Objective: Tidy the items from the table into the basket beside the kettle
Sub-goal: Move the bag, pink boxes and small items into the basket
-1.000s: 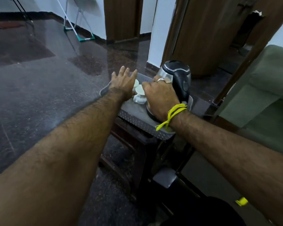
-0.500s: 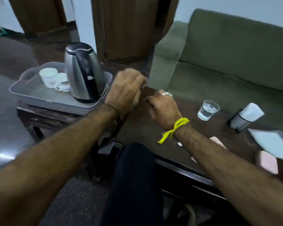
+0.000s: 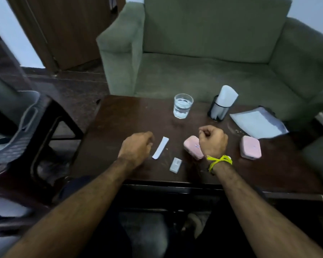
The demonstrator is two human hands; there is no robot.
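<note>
A dark wooden table [image 3: 123, 116] carries a water glass [image 3: 183, 106], two pink cases [image 3: 193, 147] (closed), and paper sheets [image 3: 257, 122].

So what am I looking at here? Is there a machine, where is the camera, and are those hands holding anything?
No machine: a person wears one camera on the head, looking down at their own arms. The left hand and right hand are over a dark table, fingers curled, seemingly holding nothing. On the table lie a white strip, a small clear packet, two pink cases, a glass of water, a dark holder with white paper and some papers. A green sofa stands behind.
</note>
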